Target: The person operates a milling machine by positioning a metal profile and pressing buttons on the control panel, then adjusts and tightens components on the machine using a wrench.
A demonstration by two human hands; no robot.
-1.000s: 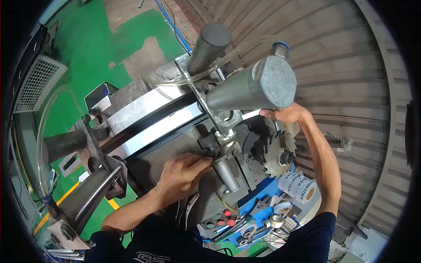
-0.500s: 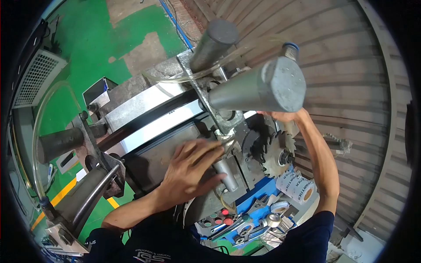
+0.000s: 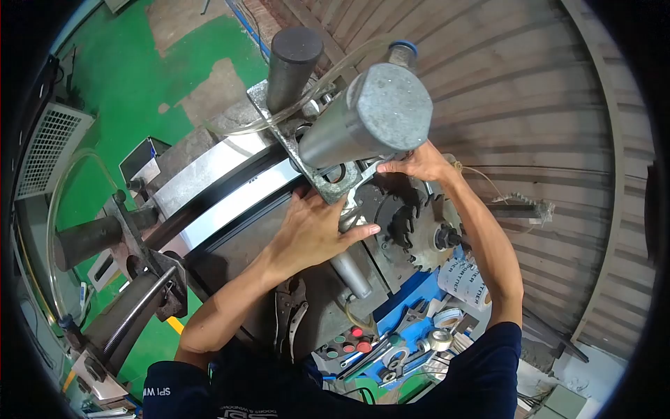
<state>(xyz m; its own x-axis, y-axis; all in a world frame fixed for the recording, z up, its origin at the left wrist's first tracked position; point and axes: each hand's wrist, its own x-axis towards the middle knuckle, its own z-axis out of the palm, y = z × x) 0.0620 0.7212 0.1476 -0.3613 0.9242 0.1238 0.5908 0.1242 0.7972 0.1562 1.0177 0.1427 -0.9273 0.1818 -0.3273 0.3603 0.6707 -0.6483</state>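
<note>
My left hand (image 3: 303,227) reaches over the machine bed with its thumb spread out. Its fingertips go in beside the metal bracket plate (image 3: 300,150), next to the long white profile (image 3: 241,202), and their tips are partly hidden. Under the thumb lies a small silver cylinder (image 3: 352,276). On the far side of the big grey cylinder (image 3: 391,108), my right hand (image 3: 424,164) has its thumb stretched to a pale metal part (image 3: 364,180); its other fingers are hidden. Toothed saw blades (image 3: 401,223) stand just below my right hand.
Locking pliers (image 3: 289,314) lie on the bed near my body. A blue tray (image 3: 412,349) holds tapes and tools, with a printed roll (image 3: 464,283) beside it. A clear hose (image 3: 328,91) loops over the bracket. Corrugated metal sheeting (image 3: 530,126) stands behind.
The view has shifted, so the machine sits further left. My left hand has moved up to the bracket plate. More of my right hand shows from behind the cylinder, and the pliers have come into view.
</note>
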